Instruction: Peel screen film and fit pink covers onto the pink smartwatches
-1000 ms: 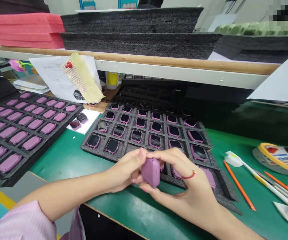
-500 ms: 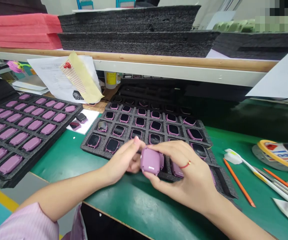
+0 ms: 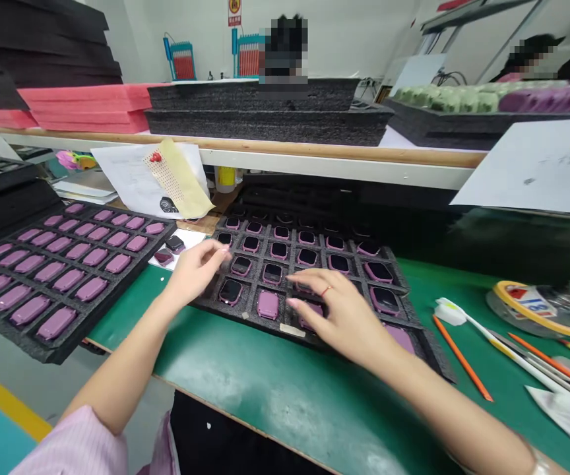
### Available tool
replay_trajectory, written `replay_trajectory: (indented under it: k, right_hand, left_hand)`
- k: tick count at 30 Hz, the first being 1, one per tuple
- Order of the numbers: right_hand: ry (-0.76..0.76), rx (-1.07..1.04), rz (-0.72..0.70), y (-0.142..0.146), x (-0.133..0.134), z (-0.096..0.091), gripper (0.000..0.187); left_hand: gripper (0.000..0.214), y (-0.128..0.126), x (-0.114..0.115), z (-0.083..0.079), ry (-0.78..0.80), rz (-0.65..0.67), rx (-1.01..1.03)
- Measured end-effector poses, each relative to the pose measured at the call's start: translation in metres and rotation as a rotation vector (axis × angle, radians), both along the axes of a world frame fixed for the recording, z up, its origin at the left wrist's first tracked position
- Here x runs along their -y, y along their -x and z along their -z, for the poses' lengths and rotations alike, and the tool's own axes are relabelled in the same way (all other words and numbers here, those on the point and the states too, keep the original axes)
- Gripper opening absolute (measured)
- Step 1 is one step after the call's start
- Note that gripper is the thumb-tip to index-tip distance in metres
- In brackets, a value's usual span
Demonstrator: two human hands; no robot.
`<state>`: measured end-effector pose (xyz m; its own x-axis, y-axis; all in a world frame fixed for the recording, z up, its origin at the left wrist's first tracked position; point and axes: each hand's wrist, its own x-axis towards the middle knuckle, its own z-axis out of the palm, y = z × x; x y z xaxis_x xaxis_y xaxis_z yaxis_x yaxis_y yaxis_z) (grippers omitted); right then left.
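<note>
A black foam tray (image 3: 404, 280) on the green bench holds several purple smartwatch bodies, most lying screen up. One purple watch body (image 3: 268, 304) lies back up in a front-row pocket. My left hand (image 3: 196, 268) hovers over the tray's left end, fingers stretched towards a screen-up watch (image 3: 241, 266), with nothing in it. My right hand (image 3: 338, 307) lies spread over the front middle pockets, fingers apart, just right of the back-up watch, and hides the pockets beneath it.
A second foam tray (image 3: 37, 346) of back-up purple watches sits at the left. Two loose watches (image 3: 169, 250) lie on white paper between the trays. Orange pencil (image 3: 460, 359), white pen (image 3: 493, 336) and tape roll (image 3: 537, 309) lie right. A shelf (image 3: 315, 155) carries foam stacks.
Both hands let go of the purple watch body they held; it now lies back up in a front pocket. The left hand moved left, and the view tilted up.
</note>
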<state>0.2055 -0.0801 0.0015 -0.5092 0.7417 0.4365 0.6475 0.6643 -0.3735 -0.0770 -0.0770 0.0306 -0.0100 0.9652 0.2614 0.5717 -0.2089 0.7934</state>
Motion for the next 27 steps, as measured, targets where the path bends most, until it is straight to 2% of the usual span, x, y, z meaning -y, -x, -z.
replay_trajectory:
  k: [3, 5, 7, 9, 13, 16, 20, 23, 27]
  right_hand:
    - [0.153, 0.311, 0.170, -0.045, -0.019, -0.017, 0.037]
    - [0.214, 0.411, 0.247, -0.075, -0.033, -0.023, 0.034]
    - [0.270, 0.475, 0.253, -0.097, -0.044, -0.026, 0.031]
    - [0.312, 0.516, 0.222, -0.108, -0.050, -0.026, 0.034]
    - [0.332, 0.561, 0.189, -0.109, -0.051, -0.025, 0.040]
    - [0.325, 0.593, 0.192, -0.104, -0.050, -0.029, 0.042]
    - [0.279, 0.574, 0.184, -0.091, -0.049, -0.038, 0.041]
    - [0.276, 0.544, 0.118, -0.073, -0.048, -0.041, 0.047]
    - [0.341, 0.543, 0.082, -0.055, -0.051, -0.037, 0.051]
  left_hand:
    - [0.040, 0.030, 0.009, 0.005, 0.026, 0.003, -0.225]
    - [0.037, 0.042, 0.014, 0.009, 0.034, 0.030, -0.314]
    - [0.033, 0.050, 0.015, 0.010, 0.033, 0.078, -0.381]
    - [0.034, 0.054, 0.014, 0.005, 0.098, 0.123, -0.458]
    - [0.039, 0.057, 0.006, -0.017, 0.349, 0.195, -0.553]
    - [0.040, 0.048, 0.001, -0.024, 0.313, 0.202, -0.509]
    - [0.040, 0.022, -0.002, -0.009, 0.222, 0.298, -0.461]
    - [0.039, 0.006, 0.001, 0.001, 0.190, 0.341, -0.495]
    - [0.041, 0.002, 0.007, 0.000, 0.204, 0.325, -0.525]
